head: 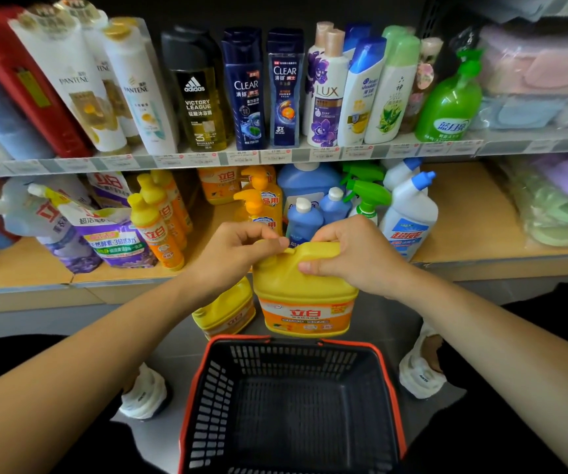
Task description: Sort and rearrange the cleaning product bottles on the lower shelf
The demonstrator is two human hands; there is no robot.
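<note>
A large yellow detergent jug (pixel 304 295) with an orange label hangs in the air in front of the lower shelf (pixel 463 234). My right hand (pixel 351 254) grips its handle from the right, and my left hand (pixel 234 251) pinches the top of the jug at the left. A second yellow jug (pixel 224 313) lies tilted just below and to the left. On the lower shelf behind stand orange pump bottles (pixel 258 200), small blue bottles (pixel 304 217), green spray bottles (pixel 366 193), white toilet cleaner bottles (pixel 410 213), slim orange bottles (pixel 159 227) and purple refill pouches (pixel 115 234).
A black shopping basket (pixel 200 388) with an orange rim sits on the floor just below the jugs. The upper shelf (pixel 241 159) carries shampoo and body wash bottles. Bagged sponges (pixel 549 206) fill the right side. My white shoes (pixel 144 395) flank the basket.
</note>
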